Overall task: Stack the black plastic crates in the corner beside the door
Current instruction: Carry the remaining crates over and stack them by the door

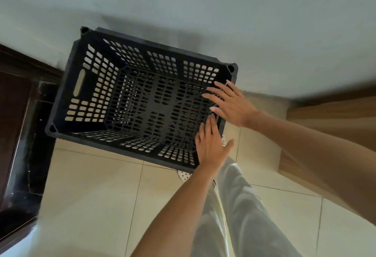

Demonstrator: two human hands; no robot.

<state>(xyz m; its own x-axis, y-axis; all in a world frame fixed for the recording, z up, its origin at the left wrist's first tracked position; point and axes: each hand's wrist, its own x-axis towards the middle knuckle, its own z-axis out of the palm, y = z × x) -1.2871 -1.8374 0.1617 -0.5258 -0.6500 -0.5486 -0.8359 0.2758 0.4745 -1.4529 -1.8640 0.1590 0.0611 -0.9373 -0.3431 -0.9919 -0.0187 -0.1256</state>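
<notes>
In the middle of the frame, the black crate (pixel 140 102) sits open side up against the pale wall (pixel 203 2), just beside the dark door frame (pixel 26 114) at left. The right hand (pixel 230 104) and left hand (pixel 211 144) lie close together at its right end, fingers straight, gripping nothing.

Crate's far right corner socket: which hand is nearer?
Right. The right hand lies flat on the end wall of the black crate, just short of that corner socket; the left hand presses farther along, toward the near corner.
</notes>
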